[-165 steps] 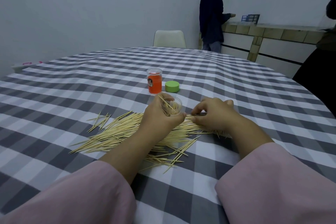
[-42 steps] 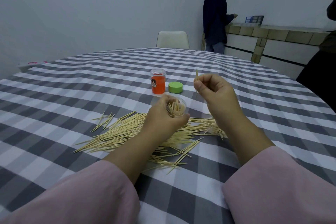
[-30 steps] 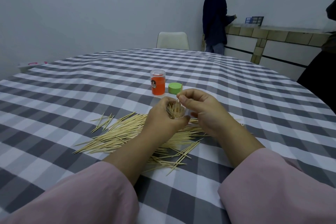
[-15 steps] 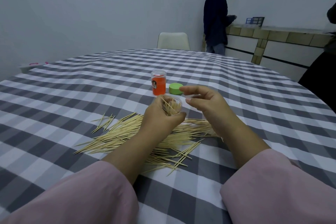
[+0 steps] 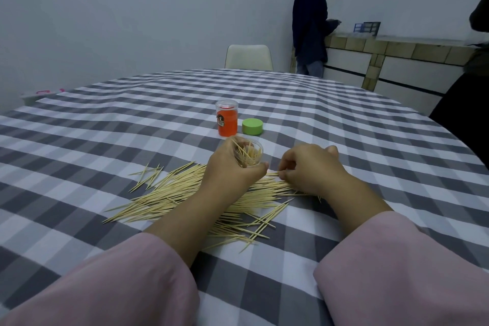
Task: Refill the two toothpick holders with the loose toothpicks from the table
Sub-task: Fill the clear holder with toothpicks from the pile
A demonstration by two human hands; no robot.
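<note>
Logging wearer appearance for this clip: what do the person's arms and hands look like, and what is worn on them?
Both arms wear loose pale pink long sleeves, left sleeve and right sleeve, plain with no visible markings, pushed up so the forearms are bare. The left hand and right hand are bare: no gloves, and no rings, watch or bracelets visible.

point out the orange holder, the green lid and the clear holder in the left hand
orange holder (image 5: 227, 124), head view, middle of its orange body
green lid (image 5: 252, 126), head view, its side wall
clear holder (image 5: 250, 155), head view, toothpicks showing through its open mouth

Right hand (image 5: 309, 169) dropped onto the loose toothpicks (image 5: 185, 190).
</note>
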